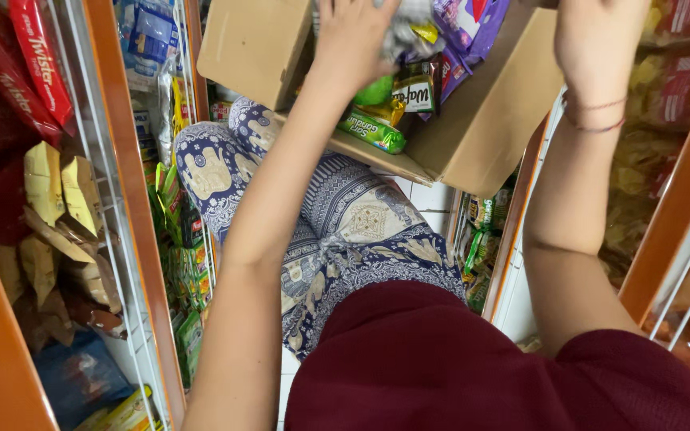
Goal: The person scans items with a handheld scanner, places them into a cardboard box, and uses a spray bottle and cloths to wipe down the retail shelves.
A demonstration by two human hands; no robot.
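We see an open cardboard box (481, 120) resting on the lap, crammed with snack packets: purple bags (465, 24), a brown wafer pack (417, 84) and a green packet (373, 132). Our left hand (357, 36) clutches a crinkly silver packet (409, 20) inside it, which we judge light, soft, crushable and best pinched at its edge. Our right hand (596, 40) rests at the box's far side; its grip we cannot tell.
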